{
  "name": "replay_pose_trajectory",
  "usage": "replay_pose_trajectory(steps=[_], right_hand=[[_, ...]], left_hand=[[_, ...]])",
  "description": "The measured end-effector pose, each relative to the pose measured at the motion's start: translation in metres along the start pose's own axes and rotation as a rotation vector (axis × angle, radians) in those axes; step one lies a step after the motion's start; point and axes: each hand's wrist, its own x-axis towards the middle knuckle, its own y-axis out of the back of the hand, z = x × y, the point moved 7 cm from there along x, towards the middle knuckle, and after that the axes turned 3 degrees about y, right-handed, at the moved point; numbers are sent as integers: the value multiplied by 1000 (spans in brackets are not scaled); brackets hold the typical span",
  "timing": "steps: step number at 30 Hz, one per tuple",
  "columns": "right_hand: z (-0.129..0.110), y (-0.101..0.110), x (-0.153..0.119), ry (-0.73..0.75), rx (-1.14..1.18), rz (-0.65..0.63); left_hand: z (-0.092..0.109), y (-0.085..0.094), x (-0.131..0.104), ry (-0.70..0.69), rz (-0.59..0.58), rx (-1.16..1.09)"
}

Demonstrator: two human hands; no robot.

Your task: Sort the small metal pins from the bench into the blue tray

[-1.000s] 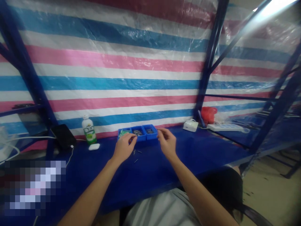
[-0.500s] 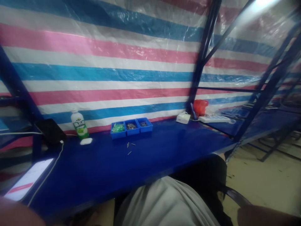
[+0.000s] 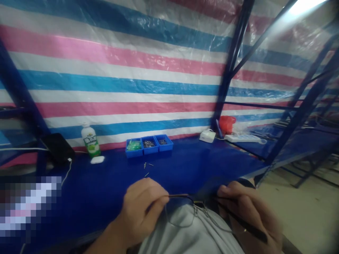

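Head view: one pair of thin-rimmed glasses [image 3: 185, 211], held over the lap, nearer the wearer than the blue bins [image 3: 148, 145]. Left hand [image 3: 141, 208] and right hand [image 3: 249, 211] each pinch a temple. Risk: frame bending under uneven pull.

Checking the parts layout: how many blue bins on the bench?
3. They sit side by side at the back of the bench by the striped tarp: left blue bin with green parts, middle blue bin and right blue bin with dark small parts. None looks hidden.
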Motion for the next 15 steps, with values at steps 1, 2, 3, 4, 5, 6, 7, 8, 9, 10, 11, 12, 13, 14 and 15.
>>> replay_pose_trajectory(steps=[1,2,3,4,5,6,7,8,9,10,11,12,13,14,15], right_hand=[[4,-2,3,-21,0,-34],[11,-1,2,-56,0,-74],[18,0,0,-100,5,-113],[26,4,-5,-140,16,-131],[34,7,-10,-180,40,-147],[41,10,-15,-207,71,-156],[47,11,-19,-228,100,-168],[52,11,-23,-243,125,-181],[55,10,-25,-254,137,-191],[57,8,-27,-265,135,-202],[56,5,-27,-275,122,-212],[55,2,-26,-282,103,-227],[51,-2,-25,-284,89,-251],[47,-7,-23,-282,82,-284],[42,-12,-22,-279,79,-319]], left_hand=[[-2,-12,-2,53,-124,-5],[-5,-21,-6,115,-229,-3],[-6,-29,-10,176,-316,-2],[-7,-36,-14,239,-391,-5],[-9,-40,-18,305,-454,-13],[-11,-44,-21,376,-506,-24],[-13,-47,-24,441,-549,-42],[-16,-48,-27,504,-581,-61],[-18,-48,-29,561,-604,-78],[-21,-47,-30,610,-619,-92],[-24,-45,-32,655,-633,-105],[-27,-44,-35,697,-649,-118],[-30,-42,-38,738,-668,-131],[-33,-40,-42,775,-684,-139],[-35,-38,-45,804,-701,-140]])
